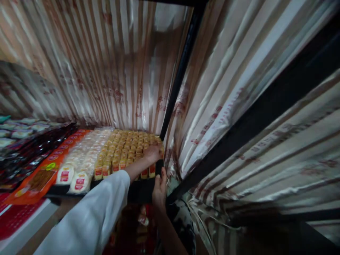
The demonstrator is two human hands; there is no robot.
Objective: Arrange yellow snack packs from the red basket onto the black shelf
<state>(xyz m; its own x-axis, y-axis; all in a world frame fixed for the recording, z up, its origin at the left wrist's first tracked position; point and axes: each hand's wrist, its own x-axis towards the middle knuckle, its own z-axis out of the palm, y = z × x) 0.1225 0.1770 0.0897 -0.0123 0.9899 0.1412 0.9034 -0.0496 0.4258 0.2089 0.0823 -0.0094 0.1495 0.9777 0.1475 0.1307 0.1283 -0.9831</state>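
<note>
My left hand (154,152), in a white sleeve, reaches over the far right end of the rows of small yellow-wrapped snack packs (127,145). Its fingers are smeared and partly hidden, so I cannot make out whether they hold a pack. Below it, my right hand (160,189) grips the right corner of the black tray (140,189), thumb and fingers pointing up along the edge. Left of the yellow packs stand rows of clear-wrapped white round cakes (80,182) with red labels.
An orange snack packet (39,177) and dark shiny packets (29,152) lie further left, with white packs (23,129) behind. Striped plastic sheeting (127,71) hangs behind and to the right. A black post (183,63) and a slanting dark beam (252,109) frame the right side.
</note>
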